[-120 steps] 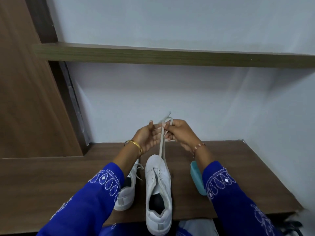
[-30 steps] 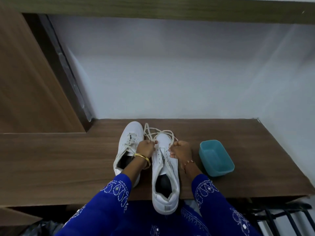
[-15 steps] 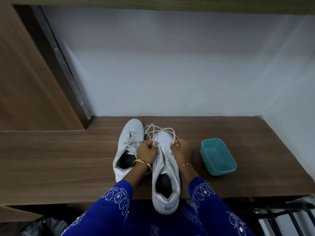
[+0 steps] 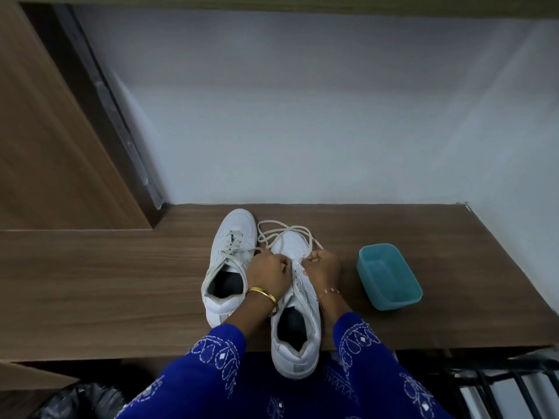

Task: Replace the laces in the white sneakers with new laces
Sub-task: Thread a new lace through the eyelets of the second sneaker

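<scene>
Hands (image 4: 267, 272) lower, lace (image 4: 284, 234) pinched between.

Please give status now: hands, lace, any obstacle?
Left hand and right hand each pinch the lace over the right sneaker. Teal tub stands apart.

You have a matt brown wood-grain surface (image 4: 121, 282), smooth white leather-look sneakers (image 4: 298, 300), woven cream laces (image 4: 284, 234), a teal plastic tub (image 4: 393, 297).
</scene>
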